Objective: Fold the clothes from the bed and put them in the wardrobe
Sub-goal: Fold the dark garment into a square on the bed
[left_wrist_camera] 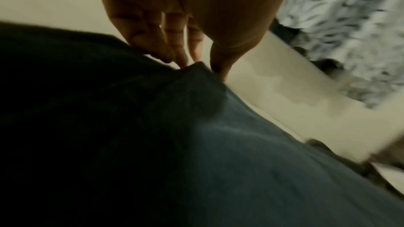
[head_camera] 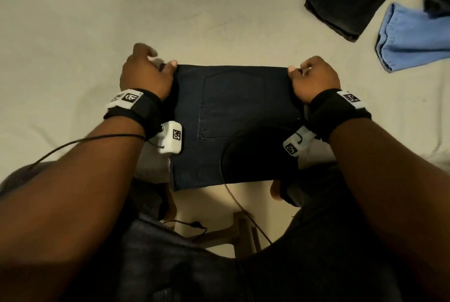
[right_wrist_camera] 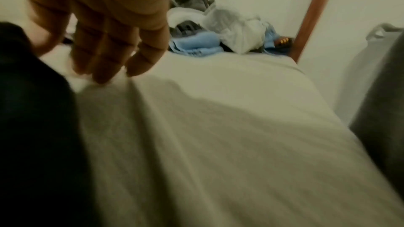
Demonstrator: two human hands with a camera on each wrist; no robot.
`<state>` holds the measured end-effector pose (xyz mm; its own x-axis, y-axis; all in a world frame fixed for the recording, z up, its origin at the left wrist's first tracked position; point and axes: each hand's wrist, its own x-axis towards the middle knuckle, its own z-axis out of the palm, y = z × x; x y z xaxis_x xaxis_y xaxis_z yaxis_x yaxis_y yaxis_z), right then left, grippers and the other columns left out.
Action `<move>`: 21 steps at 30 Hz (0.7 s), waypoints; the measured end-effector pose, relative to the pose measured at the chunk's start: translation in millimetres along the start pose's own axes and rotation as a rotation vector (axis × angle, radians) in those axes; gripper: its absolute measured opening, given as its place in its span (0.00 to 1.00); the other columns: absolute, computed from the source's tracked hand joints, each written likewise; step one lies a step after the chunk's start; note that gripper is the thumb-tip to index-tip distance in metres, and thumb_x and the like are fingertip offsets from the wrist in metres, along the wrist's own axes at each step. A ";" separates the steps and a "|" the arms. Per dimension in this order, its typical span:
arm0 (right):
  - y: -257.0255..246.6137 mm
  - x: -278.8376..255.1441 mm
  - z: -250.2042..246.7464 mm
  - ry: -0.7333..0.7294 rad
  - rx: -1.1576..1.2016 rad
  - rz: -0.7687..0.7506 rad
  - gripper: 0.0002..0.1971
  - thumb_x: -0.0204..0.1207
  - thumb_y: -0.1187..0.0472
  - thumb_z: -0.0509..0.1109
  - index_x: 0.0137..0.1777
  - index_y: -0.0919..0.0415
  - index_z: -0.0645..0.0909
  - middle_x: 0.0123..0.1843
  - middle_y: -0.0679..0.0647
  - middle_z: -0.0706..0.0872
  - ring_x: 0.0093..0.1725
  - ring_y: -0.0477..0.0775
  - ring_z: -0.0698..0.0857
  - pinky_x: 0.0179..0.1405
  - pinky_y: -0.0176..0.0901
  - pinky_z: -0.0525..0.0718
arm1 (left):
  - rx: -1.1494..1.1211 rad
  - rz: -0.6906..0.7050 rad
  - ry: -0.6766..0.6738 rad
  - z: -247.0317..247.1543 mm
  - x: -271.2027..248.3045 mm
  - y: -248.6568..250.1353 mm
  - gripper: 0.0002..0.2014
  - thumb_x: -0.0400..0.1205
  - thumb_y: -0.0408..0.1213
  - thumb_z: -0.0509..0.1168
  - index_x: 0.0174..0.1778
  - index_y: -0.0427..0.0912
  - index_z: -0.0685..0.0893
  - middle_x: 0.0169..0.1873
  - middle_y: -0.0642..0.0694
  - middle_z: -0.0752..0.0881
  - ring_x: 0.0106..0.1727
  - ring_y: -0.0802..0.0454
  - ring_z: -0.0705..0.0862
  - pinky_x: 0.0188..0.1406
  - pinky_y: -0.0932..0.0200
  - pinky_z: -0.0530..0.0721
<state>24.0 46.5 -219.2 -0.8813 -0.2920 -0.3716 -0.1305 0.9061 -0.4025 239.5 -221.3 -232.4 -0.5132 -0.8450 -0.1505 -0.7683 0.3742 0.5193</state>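
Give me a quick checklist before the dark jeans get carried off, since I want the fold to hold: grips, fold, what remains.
1. Left hand grip on the far left corner of the dark jeans: ok, thumb on top.
2. Right hand grip on the far right corner: ok.
3. Far edge straight between the hands: ok.
4. Fold compact, pocket side up: ok.
5. Near edge past the bed edge: cannot tell if supported.
6. Bed emptied: not ok; black trousers and blue garment remain.
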 end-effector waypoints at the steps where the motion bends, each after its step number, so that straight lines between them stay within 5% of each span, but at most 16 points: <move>1: -7.2 -9.1 -1.3 -0.014 -0.070 -0.041 0.32 0.76 0.34 0.69 0.75 0.50 0.73 0.75 0.56 0.77 0.75 0.64 0.77 0.71 0.57 0.76 | 0.004 0.122 0.020 -2.5 -9.5 10.8 0.25 0.77 0.58 0.71 0.66 0.50 0.79 0.61 0.45 0.85 0.63 0.42 0.83 0.58 0.53 0.78; 3: -26.7 -34.0 4.4 -0.057 -0.224 -0.213 0.51 0.67 0.25 0.71 0.87 0.41 0.55 0.89 0.53 0.56 0.87 0.62 0.59 0.80 0.69 0.64 | 0.076 0.447 -0.099 3.4 -34.1 32.0 0.36 0.73 0.63 0.73 0.75 0.53 0.76 0.71 0.43 0.80 0.72 0.39 0.77 0.72 0.47 0.75; 5: -42.3 -59.8 28.1 -0.209 -0.378 -0.413 0.60 0.63 0.24 0.73 0.88 0.38 0.42 0.91 0.48 0.41 0.90 0.59 0.44 0.82 0.76 0.52 | 0.312 0.641 -0.393 24.0 -60.7 42.8 0.49 0.68 0.71 0.72 0.85 0.58 0.64 0.85 0.42 0.65 0.84 0.35 0.62 0.83 0.33 0.61; 8: -35.3 -67.8 61.3 -0.342 -0.521 -0.485 0.60 0.63 0.19 0.68 0.87 0.33 0.35 0.90 0.46 0.34 0.89 0.58 0.34 0.81 0.82 0.41 | 0.529 0.545 -0.615 45.3 -67.1 29.5 0.59 0.64 0.81 0.66 0.87 0.69 0.43 0.90 0.49 0.40 0.89 0.38 0.38 0.83 0.26 0.38; 11: -12.8 -50.2 48.2 -0.302 -0.480 -0.330 0.65 0.52 0.11 0.63 0.85 0.30 0.33 0.90 0.45 0.31 0.88 0.56 0.31 0.78 0.83 0.36 | 0.447 0.391 -0.536 36.7 -46.2 16.5 0.58 0.63 0.86 0.59 0.87 0.69 0.46 0.90 0.47 0.41 0.89 0.38 0.39 0.86 0.30 0.40; 13: -1.9 -46.4 31.6 -0.275 -0.400 -0.206 0.69 0.48 0.11 0.67 0.85 0.30 0.34 0.89 0.45 0.31 0.89 0.60 0.33 0.79 0.82 0.41 | 0.453 0.308 -0.485 25.4 -38.0 12.1 0.54 0.66 0.85 0.59 0.87 0.69 0.50 0.90 0.49 0.43 0.89 0.37 0.39 0.85 0.26 0.45; 16: 12.5 -41.3 19.8 -0.153 -0.108 -0.068 0.70 0.48 0.19 0.78 0.87 0.34 0.41 0.90 0.54 0.51 0.87 0.64 0.57 0.83 0.67 0.63 | 0.364 0.123 -0.391 9.5 -31.7 6.0 0.48 0.69 0.76 0.68 0.84 0.65 0.60 0.87 0.48 0.56 0.87 0.35 0.52 0.79 0.23 0.59; 18: 16.0 -38.8 16.7 -0.109 0.265 0.019 0.62 0.56 0.34 0.86 0.88 0.46 0.57 0.84 0.55 0.70 0.80 0.57 0.74 0.79 0.53 0.74 | 0.285 0.054 -0.334 -1.7 -23.5 6.3 0.41 0.73 0.66 0.72 0.80 0.57 0.68 0.79 0.42 0.72 0.80 0.34 0.68 0.74 0.32 0.72; 20: 12.0 -42.5 11.9 -0.161 0.592 0.083 0.31 0.66 0.54 0.87 0.69 0.57 0.83 0.65 0.53 0.89 0.66 0.57 0.87 0.66 0.50 0.86 | 0.173 0.009 -0.345 -13.1 -17.5 10.7 0.32 0.77 0.56 0.75 0.74 0.47 0.78 0.68 0.38 0.84 0.69 0.35 0.81 0.67 0.44 0.79; 21: 8.6 -47.3 7.6 -0.201 0.697 0.102 0.18 0.69 0.62 0.85 0.58 0.58 0.89 0.54 0.52 0.93 0.60 0.60 0.91 0.57 0.48 0.90 | 0.119 -0.005 -0.385 -18.4 -17.6 12.6 0.26 0.77 0.52 0.76 0.68 0.43 0.84 0.63 0.38 0.88 0.63 0.37 0.85 0.64 0.48 0.82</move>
<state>68.0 65.8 -211.5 -0.7647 -0.3277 -0.5548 0.3262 0.5457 -0.7719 245.9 -208.8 -207.6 -0.5979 -0.6501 -0.4689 -0.7984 0.4313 0.4202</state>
